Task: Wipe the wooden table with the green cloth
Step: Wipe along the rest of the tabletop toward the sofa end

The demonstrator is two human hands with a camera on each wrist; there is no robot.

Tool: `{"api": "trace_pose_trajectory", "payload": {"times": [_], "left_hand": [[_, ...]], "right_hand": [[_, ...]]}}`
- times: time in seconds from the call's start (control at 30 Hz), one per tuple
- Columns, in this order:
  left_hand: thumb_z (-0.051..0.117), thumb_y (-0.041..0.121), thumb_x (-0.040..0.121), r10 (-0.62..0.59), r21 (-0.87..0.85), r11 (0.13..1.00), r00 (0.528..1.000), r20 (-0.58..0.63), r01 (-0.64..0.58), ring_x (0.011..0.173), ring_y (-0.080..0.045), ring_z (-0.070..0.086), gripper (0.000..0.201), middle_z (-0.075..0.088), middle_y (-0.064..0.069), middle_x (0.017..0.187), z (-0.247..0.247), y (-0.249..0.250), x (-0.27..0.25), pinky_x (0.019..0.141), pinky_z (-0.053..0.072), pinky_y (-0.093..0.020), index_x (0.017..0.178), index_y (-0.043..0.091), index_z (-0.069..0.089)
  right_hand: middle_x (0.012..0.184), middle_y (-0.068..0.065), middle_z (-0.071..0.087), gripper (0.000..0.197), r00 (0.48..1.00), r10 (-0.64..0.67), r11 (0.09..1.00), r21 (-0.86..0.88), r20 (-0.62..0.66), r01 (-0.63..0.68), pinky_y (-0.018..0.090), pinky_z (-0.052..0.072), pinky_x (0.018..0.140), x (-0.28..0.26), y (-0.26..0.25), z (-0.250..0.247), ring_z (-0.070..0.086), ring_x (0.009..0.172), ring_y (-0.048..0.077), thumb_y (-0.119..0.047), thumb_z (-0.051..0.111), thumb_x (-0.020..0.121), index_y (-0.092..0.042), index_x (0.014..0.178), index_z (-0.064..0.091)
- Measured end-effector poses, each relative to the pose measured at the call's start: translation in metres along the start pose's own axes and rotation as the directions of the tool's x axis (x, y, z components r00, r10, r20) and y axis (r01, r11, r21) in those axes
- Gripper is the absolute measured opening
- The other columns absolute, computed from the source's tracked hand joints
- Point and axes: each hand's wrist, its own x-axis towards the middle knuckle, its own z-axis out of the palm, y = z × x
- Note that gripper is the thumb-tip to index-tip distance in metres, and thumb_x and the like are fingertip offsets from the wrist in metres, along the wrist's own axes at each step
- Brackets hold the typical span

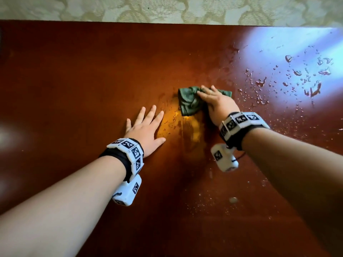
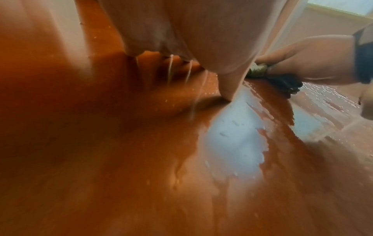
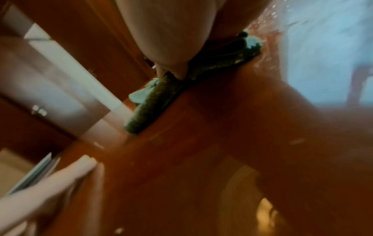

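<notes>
A dark green cloth (image 1: 187, 102) lies bunched on the glossy red-brown wooden table (image 1: 83, 80), a little right of centre. My right hand (image 1: 213, 101) lies on the cloth's right part, its fingers bent over the gathered folds and pressing them down. The left wrist view shows this hand (image 2: 312, 59) with the cloth (image 2: 282, 83) under it. Seen from the right wrist, the cloth (image 3: 153, 102) sits beneath the palm (image 3: 167, 36). My left hand (image 1: 146, 127) rests flat on the wood left of the cloth, fingers spread, holding nothing.
Water drops (image 1: 306, 76) are scattered over the table's right side, in a bright reflection. A wet smear (image 1: 189, 130) runs from the cloth toward me. Fine droplets (image 1: 213, 201) dot the near right. Patterned pale fabric (image 1: 167, 10) lies beyond the far edge.
</notes>
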Motion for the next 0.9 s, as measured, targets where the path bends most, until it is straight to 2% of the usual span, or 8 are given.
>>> {"api": "trace_pose_trajectory", "payload": {"times": [0.17, 0.33, 0.43, 0.57, 0.63, 0.7, 0.8, 0.9], "left_hand": [[0.039, 0.049, 0.101, -0.123, -0.103, 0.988, 0.991, -0.056, 0.117, 0.149, -0.019, -0.021, 0.075, -0.023, 0.009, 0.162, 0.012, -0.005, -0.013, 0.118, 0.001, -0.058, 0.155, 0.034, -0.01], [0.037, 0.044, 0.103, -0.142, -0.132, 0.982, 0.989, -0.044, 0.135, 0.148, -0.018, -0.022, 0.069, -0.025, 0.011, 0.161, 0.013, -0.015, -0.019, 0.119, 0.0, -0.06, 0.155, 0.038, -0.007], [0.038, 0.046, 0.102, -0.134, -0.131, 0.983, 0.991, -0.025, 0.13, 0.148, -0.017, -0.022, 0.068, -0.025, 0.013, 0.16, 0.013, -0.023, -0.023, 0.118, 0.001, -0.061, 0.154, 0.044, -0.006], [0.038, 0.05, 0.101, -0.115, -0.087, 0.99, 0.993, -0.016, 0.113, 0.148, -0.019, -0.022, 0.068, -0.026, 0.014, 0.16, 0.015, -0.031, -0.025, 0.118, 0.002, -0.062, 0.152, 0.048, -0.007], [0.038, 0.052, 0.1, -0.111, -0.075, 0.991, 0.994, -0.013, 0.11, 0.149, -0.02, -0.021, 0.068, -0.026, 0.014, 0.16, 0.015, -0.032, -0.024, 0.118, 0.003, -0.062, 0.152, 0.049, -0.007], [0.038, 0.052, 0.1, -0.111, -0.076, 0.991, 0.994, -0.005, 0.11, 0.149, -0.02, -0.021, 0.069, -0.025, 0.014, 0.16, 0.015, -0.031, -0.024, 0.117, 0.003, -0.063, 0.152, 0.049, -0.007], [0.038, 0.051, 0.101, -0.111, -0.081, 0.991, 0.994, -0.004, 0.11, 0.149, -0.021, -0.021, 0.068, -0.025, 0.013, 0.161, 0.014, -0.029, -0.024, 0.117, 0.003, -0.063, 0.152, 0.048, -0.007], [0.038, 0.048, 0.102, -0.118, -0.089, 0.989, 0.993, -0.008, 0.117, 0.149, -0.021, -0.021, 0.068, -0.025, 0.012, 0.161, 0.015, -0.028, -0.025, 0.117, 0.004, -0.064, 0.153, 0.047, -0.007]], "right_hand": [[0.155, -0.007, 0.014, 0.07, 0.99, 0.138, 0.989, 0.066, -0.036, -0.135, 0.036, 0.025, 0.113, -0.007, -0.032, 0.018, 0.008, 0.144, 0.02, 0.004, 0.044, 0.084, -0.029, 0.144, 0.029], [0.153, -0.002, 0.024, 0.068, 0.988, -0.147, 0.988, 0.061, 0.055, 0.144, 0.041, 0.022, 0.115, -0.07, -0.056, 0.051, 0.014, 0.143, 0.024, 0.007, 0.036, 0.079, -0.023, 0.14, 0.04], [0.14, 0.003, 0.047, 0.064, 0.898, -0.432, 0.902, 0.025, 0.089, 0.431, 0.051, 0.035, 0.106, -0.104, -0.046, 0.072, 0.038, 0.132, 0.034, 0.0, 0.03, 0.071, -0.018, 0.126, 0.057], [0.135, 0.003, 0.053, 0.063, 0.686, -0.68, 0.712, 0.007, 0.259, 0.702, 0.054, 0.045, 0.093, -0.11, -0.024, 0.067, 0.045, 0.126, 0.034, 0.009, 0.064, 0.066, -0.018, 0.122, 0.061], [0.13, 0.005, 0.057, 0.068, 0.645, -0.717, 0.66, -0.041, 0.263, 0.75, 0.056, 0.05, 0.083, -0.092, -0.017, 0.055, 0.051, 0.119, 0.036, 0.013, 0.069, 0.059, -0.017, 0.119, 0.062], [0.133, 0.005, 0.054, 0.065, 0.745, -0.643, 0.747, -0.068, 0.177, 0.661, 0.056, 0.047, 0.09, -0.068, -0.014, 0.041, 0.048, 0.122, 0.036, 0.013, 0.056, 0.065, -0.017, 0.122, 0.06], [0.147, -0.001, 0.035, 0.064, 0.967, -0.255, 0.967, 0.018, -0.004, 0.255, 0.037, 0.029, 0.111, -0.032, -0.017, 0.024, 0.026, 0.139, 0.026, 0.01, 0.039, 0.08, -0.022, 0.135, 0.047], [0.152, -0.006, 0.025, 0.057, 0.997, -0.011, 0.999, 0.046, -0.071, 0.015, 0.034, 0.023, 0.113, -0.01, -0.033, 0.02, 0.016, 0.142, 0.021, 0.0, 0.035, 0.09, -0.027, 0.14, 0.039]]}}
